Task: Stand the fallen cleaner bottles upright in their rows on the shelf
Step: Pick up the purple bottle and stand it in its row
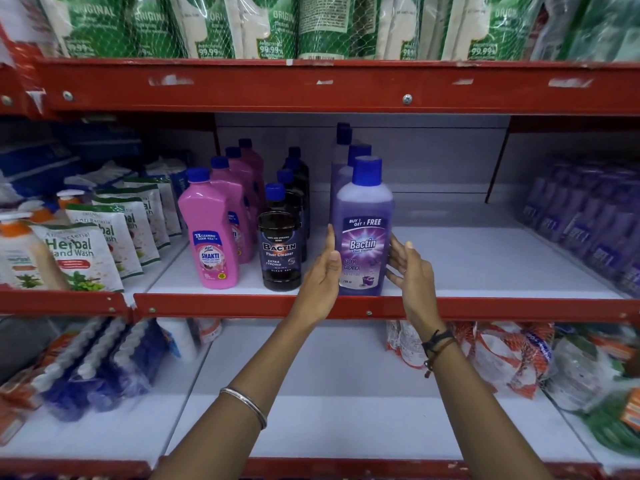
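Observation:
A purple Bactin floor cleaner bottle (363,237) stands upright at the front of its row on the middle shelf (485,261), with more purple bottles (346,157) upright behind it. My left hand (323,271) lies flat against its left side, thumb up along the edge. My right hand (410,268) is at its right side, fingers spread, the tips touching or just off the bottle. Left of it stand a row of dark Bactin bottles (280,247) and a row of pink Shakti bottles (213,233), all upright. No fallen bottle is visible.
Herbal hand wash pouches (79,251) fill the shelf at left. Wrapped purple bottles (595,220) sit at right. The red shelf lip (242,303) runs below my hands. Green packs (277,26) are above; brushes (97,365) and netted packs (502,355) below.

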A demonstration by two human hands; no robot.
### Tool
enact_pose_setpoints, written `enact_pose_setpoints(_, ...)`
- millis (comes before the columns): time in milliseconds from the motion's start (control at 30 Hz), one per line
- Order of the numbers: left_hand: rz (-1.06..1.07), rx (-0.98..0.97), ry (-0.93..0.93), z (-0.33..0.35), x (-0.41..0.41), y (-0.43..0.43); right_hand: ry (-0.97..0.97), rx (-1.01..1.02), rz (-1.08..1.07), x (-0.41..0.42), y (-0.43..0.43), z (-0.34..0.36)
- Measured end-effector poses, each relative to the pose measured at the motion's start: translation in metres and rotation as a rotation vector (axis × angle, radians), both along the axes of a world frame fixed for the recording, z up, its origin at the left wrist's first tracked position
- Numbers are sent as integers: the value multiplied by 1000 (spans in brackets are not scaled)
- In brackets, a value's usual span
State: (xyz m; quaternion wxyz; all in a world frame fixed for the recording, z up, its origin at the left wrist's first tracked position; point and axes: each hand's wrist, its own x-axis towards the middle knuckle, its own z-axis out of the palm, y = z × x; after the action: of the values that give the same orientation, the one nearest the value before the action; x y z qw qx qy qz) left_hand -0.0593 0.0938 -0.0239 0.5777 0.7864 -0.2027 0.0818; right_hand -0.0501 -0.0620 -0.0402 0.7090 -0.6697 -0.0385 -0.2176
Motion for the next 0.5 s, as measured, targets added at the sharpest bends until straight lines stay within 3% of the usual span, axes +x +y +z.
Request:
enact_pose_setpoints(333, 11, -42, -4, -8, -10, 2, -20, -2, -64, -27, 19, -1)
enact_pose_setpoints(433, 263, -210, -169, -12, -15, 9, -167, -71, -292, -42, 38, 1)
enact_pose_setpoints(500, 418, -335, -284, -11, -15, 24, -301, -105, -332, -52, 56, -2)
